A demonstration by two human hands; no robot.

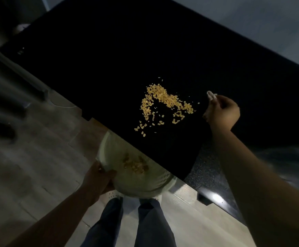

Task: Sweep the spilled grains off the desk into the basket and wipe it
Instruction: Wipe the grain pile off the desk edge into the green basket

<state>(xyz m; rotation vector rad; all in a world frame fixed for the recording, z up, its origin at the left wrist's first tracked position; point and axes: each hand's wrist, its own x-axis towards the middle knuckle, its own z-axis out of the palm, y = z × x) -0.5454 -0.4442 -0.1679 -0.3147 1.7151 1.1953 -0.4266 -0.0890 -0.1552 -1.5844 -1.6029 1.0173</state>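
Yellow grains (164, 102) lie scattered in a loose patch on the black desk (127, 59), trailing toward its near edge. My right hand (222, 113) is just right of the patch, its fingers curled round a small pale cloth or tissue (211, 95) that sticks out above the knuckles. Below the desk edge my left hand (99, 179) grips the rim of a pale round basket (109, 148), held against the edge. A small heap of grains (136, 164) lies inside the basket.
Light wooden floor (38, 166) stretches to the left and below. My legs in dark trousers (127, 223) stand under the basket. A dark speckled surface (209, 168) adjoins the desk at the lower right. Blurred dark shapes (1, 104) sit at the far left.
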